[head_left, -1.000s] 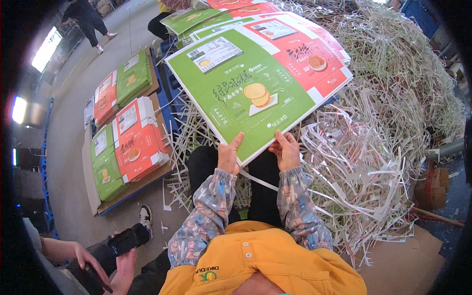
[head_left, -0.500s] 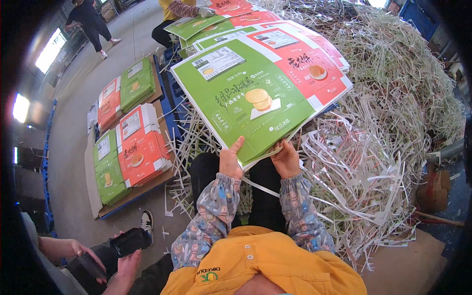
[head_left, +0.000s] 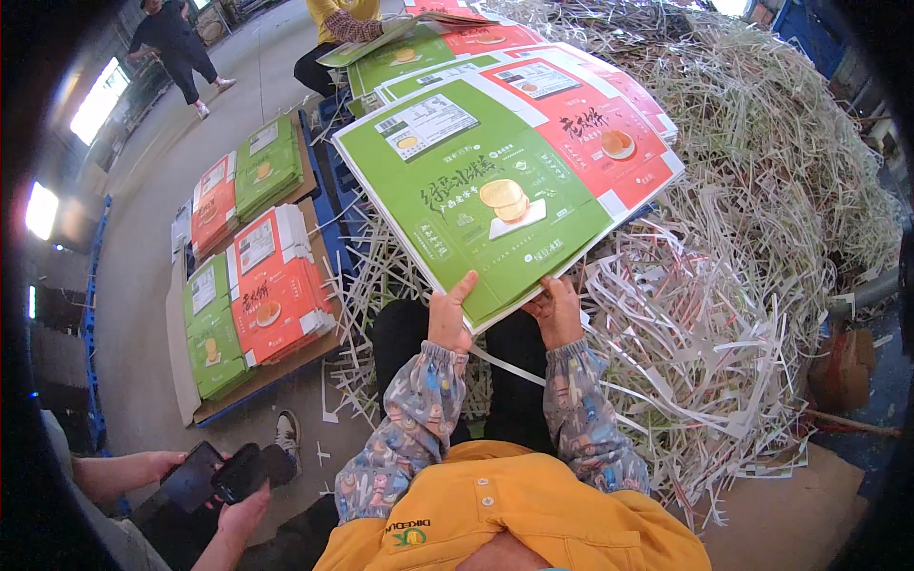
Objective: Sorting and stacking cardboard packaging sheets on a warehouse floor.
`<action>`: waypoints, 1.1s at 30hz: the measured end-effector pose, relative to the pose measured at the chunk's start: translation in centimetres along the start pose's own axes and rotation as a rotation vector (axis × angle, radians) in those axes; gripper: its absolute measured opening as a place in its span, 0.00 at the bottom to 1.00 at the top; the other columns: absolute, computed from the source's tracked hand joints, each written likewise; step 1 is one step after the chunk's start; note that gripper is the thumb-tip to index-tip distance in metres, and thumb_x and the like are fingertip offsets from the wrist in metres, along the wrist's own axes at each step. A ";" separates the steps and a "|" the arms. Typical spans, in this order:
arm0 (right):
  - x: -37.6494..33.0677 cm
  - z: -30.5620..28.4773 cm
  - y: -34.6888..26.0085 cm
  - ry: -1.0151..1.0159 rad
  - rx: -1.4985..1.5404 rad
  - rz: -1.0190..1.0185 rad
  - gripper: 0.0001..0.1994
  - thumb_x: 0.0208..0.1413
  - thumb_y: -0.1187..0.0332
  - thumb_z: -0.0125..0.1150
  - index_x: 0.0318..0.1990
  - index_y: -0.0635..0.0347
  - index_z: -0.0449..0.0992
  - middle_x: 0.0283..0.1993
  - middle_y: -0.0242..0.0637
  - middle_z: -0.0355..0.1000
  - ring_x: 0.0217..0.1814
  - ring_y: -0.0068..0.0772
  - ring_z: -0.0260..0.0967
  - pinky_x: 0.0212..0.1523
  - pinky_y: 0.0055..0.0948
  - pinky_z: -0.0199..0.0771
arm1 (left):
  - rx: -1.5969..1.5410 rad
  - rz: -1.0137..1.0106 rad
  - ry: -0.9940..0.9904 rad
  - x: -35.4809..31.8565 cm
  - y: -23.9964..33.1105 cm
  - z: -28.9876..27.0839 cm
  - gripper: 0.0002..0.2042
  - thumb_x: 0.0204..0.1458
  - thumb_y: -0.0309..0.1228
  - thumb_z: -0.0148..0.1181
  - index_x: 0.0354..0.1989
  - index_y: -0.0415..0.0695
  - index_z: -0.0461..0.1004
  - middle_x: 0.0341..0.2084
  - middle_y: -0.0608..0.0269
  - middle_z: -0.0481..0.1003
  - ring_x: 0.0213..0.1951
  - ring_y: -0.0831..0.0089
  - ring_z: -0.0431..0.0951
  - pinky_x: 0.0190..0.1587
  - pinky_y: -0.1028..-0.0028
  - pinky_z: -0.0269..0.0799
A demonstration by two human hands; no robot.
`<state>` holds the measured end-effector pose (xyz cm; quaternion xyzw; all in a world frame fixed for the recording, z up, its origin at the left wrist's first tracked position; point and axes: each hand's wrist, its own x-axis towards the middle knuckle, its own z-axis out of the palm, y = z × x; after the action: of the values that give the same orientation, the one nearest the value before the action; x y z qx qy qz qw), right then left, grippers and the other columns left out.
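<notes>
- Green-and-red printed carton sheets (head_left: 495, 181) lie fanned before us on a blue pallet (head_left: 335, 181); our left hand (head_left: 448, 319) and right hand (head_left: 555, 309) both grip the top sheet's near edge.
- White trimmed strips (head_left: 724, 285) are heaped at our right, so we judge much trimming done.
- Finished stacks (head_left: 252, 285) sit on a pallet on the floor at our left; several sheets are left.

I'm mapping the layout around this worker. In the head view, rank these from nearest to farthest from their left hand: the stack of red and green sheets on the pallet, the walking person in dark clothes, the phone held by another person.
From the left hand:
1. Stack of sheets, to its left on the pallet.
2. Phone, lower left, in another person's hands.
3. Walking person, far upper left.
</notes>
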<state>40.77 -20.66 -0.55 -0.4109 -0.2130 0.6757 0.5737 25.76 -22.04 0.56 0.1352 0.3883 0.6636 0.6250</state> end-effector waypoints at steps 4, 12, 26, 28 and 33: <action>0.0 0.0 0.1 0.037 0.079 0.008 0.11 0.50 0.66 0.47 0.39 0.60 0.63 0.33 0.35 0.68 0.31 0.30 0.69 0.33 0.30 0.72 | -0.028 -0.015 -0.006 -0.1 0.1 0.2 0.15 0.44 0.22 0.55 0.43 0.33 0.65 0.37 0.57 0.71 0.36 0.68 0.73 0.38 0.72 0.70; 0.3 -1.1 0.4 -0.139 0.205 0.029 0.10 0.52 0.68 0.48 0.40 0.61 0.65 0.37 0.37 0.69 0.37 0.33 0.70 0.39 0.35 0.73 | -0.042 -0.025 -0.002 -0.5 0.3 0.1 0.16 0.44 0.22 0.55 0.43 0.33 0.65 0.38 0.56 0.70 0.36 0.68 0.73 0.39 0.72 0.69; -0.7 -0.2 0.3 -0.260 0.654 0.086 0.11 0.57 0.61 0.39 0.35 0.56 0.65 0.27 0.30 0.63 0.30 0.30 0.63 0.44 0.37 0.63 | -0.188 -0.047 -0.144 0.5 0.5 0.0 0.18 0.48 0.28 0.53 0.48 0.38 0.61 0.41 0.55 0.68 0.41 0.64 0.71 0.43 0.65 0.69; -0.1 -0.4 0.2 -0.398 0.602 0.050 0.13 0.58 0.58 0.36 0.31 0.55 0.63 0.20 0.27 0.57 0.22 0.24 0.56 0.32 0.29 0.62 | -0.179 -0.056 -0.135 0.6 0.1 0.0 0.19 0.48 0.28 0.53 0.48 0.38 0.60 0.42 0.55 0.68 0.41 0.64 0.71 0.43 0.65 0.69; -0.1 0.1 -0.8 -0.385 0.486 0.102 0.14 0.58 0.57 0.36 0.26 0.53 0.59 0.14 0.24 0.47 0.13 0.18 0.45 0.20 0.21 0.51 | -0.176 -0.006 -0.130 0.4 -0.2 0.4 0.19 0.47 0.28 0.54 0.48 0.38 0.60 0.42 0.55 0.68 0.41 0.65 0.71 0.44 0.67 0.68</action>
<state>41.19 -20.51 0.12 -0.1366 -0.1292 0.8002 0.5695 26.06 -21.56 0.56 0.1214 0.2877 0.6830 0.6603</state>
